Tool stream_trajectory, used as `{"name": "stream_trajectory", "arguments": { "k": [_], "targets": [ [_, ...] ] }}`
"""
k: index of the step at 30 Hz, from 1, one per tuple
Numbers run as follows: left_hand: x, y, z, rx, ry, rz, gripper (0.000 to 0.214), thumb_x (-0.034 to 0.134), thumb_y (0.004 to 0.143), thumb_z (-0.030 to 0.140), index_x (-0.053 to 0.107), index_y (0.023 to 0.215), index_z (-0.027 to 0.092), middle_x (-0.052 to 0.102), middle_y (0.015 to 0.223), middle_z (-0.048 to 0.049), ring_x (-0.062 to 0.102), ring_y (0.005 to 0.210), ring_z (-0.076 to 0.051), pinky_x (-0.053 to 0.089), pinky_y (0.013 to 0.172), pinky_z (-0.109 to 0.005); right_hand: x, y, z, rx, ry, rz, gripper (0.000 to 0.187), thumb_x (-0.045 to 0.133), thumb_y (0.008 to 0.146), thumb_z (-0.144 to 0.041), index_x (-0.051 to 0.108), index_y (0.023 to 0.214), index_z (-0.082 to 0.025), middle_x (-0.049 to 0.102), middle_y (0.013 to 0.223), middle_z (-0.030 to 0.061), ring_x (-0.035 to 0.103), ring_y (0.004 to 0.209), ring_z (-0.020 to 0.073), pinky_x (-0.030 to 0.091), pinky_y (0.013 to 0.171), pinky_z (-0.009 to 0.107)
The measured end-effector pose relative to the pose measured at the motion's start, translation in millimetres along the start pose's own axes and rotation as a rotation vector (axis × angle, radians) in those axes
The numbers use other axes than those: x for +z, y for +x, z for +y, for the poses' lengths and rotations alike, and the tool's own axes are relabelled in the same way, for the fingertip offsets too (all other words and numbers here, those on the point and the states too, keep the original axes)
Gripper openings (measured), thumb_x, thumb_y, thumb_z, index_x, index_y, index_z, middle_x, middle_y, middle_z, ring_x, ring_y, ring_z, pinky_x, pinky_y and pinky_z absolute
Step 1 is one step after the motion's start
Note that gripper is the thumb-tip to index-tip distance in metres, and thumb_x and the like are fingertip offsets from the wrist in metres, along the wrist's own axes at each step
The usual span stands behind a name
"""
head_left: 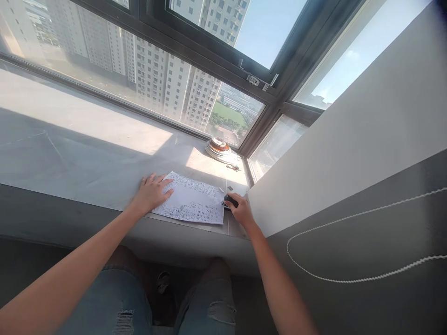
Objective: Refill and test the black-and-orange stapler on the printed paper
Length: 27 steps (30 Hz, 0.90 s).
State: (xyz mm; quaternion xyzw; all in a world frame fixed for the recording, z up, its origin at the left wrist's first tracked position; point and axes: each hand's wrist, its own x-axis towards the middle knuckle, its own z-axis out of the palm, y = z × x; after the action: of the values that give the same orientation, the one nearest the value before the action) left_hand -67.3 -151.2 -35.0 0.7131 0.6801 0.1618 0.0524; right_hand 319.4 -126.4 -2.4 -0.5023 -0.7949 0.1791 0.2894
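Observation:
Sheets of paper (193, 197) with handwriting lie on the windowsill. My left hand (151, 193) rests on their left edge, fingers spread, with the thumb and some fingertips on the paper. At the right edge, my right hand (240, 209) is closed around a small black stapler (231, 200). The stapler's front end meets the paper's edge; whether the sheet is between its jaws I cannot tell. Just beyond it lie a small dark grey piece (230, 188) and a small white piece (221, 190).
In the window corner sits a stack of round dishes (219, 148), with a dark tangled item (233, 167) beside it. A white wall (335, 125) rises close to my right hand. A beaded cord (314, 230) hangs at the right. The sill's front edge (195, 228) runs before my knees.

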Motion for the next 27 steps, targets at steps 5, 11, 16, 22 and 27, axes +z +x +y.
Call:
{"name": "stream_trajectory", "arguments": {
  "k": [5, 11, 16, 22, 27],
  "targets": [
    [0.9, 0.0, 0.7, -0.004, 0.006, 0.005, 0.06, 0.039, 0.101, 0.056, 0.056, 0.152, 0.03, 0.043, 0.166, -0.0058, 0.027, 0.155, -0.041, 0.02, 0.124, -0.062, 1.5, 0.7, -5.2, -0.002, -0.089, -0.018, 0.03, 0.056, 0.1, -0.043, 0.072, 0.119, -0.027, 0.073, 0.111, 0.0073, 0.067, 0.105, 0.0293, 0.048, 0.092, 0.042],
    [1.5, -0.2, 0.3, -0.006, 0.006, 0.013, 0.059, 0.04, 0.101, 0.056, 0.056, 0.152, 0.031, 0.044, 0.165, -0.0052, 0.028, 0.155, -0.041, 0.02, 0.124, -0.061, 7.2, 0.8, -5.8, -0.035, -0.201, -0.018, 0.025, 0.059, 0.098, -0.037, 0.074, 0.117, -0.029, 0.074, 0.107, 0.0058, 0.065, 0.107, 0.0292, 0.043, 0.095, 0.043],
    [2.1, -0.5, 1.0, -0.007, 0.004, 0.021, 0.058, 0.041, 0.101, 0.056, 0.057, 0.151, 0.031, 0.044, 0.166, -0.0046, 0.028, 0.155, -0.04, 0.02, 0.124, -0.06, 12.2, -1.5, -7.8, -0.055, -0.313, -0.003, 0.025, 0.059, 0.097, -0.03, 0.074, 0.116, -0.032, 0.073, 0.104, 0.0059, 0.06, 0.103, 0.0293, 0.041, 0.095, 0.045],
    [0.2, -0.8, 2.3, -0.019, 0.003, 0.007, 0.059, 0.04, 0.101, 0.056, 0.056, 0.152, 0.03, 0.043, 0.166, -0.0049, 0.027, 0.155, -0.041, 0.021, 0.124, -0.061, 19.4, -4.4, -15.3, -0.087, -0.42, 0.005, 0.024, 0.055, 0.097, -0.023, 0.074, 0.11, -0.029, 0.068, 0.109, 0.0111, 0.057, 0.106, 0.0314, 0.04, 0.093, 0.047],
    [-4.2, -0.9, 2.9, -0.011, -0.005, -0.012, 0.06, 0.039, 0.101, 0.056, 0.056, 0.152, 0.03, 0.042, 0.167, -0.0057, 0.027, 0.155, -0.043, 0.019, 0.123, -0.063, 20.3, -4.0, -12.7, -0.113, -0.434, -0.002, 0.026, 0.055, 0.099, -0.026, 0.071, 0.12, -0.027, 0.068, 0.115, 0.0134, 0.057, 0.11, 0.0327, 0.041, 0.098, 0.05]
  ]
}}
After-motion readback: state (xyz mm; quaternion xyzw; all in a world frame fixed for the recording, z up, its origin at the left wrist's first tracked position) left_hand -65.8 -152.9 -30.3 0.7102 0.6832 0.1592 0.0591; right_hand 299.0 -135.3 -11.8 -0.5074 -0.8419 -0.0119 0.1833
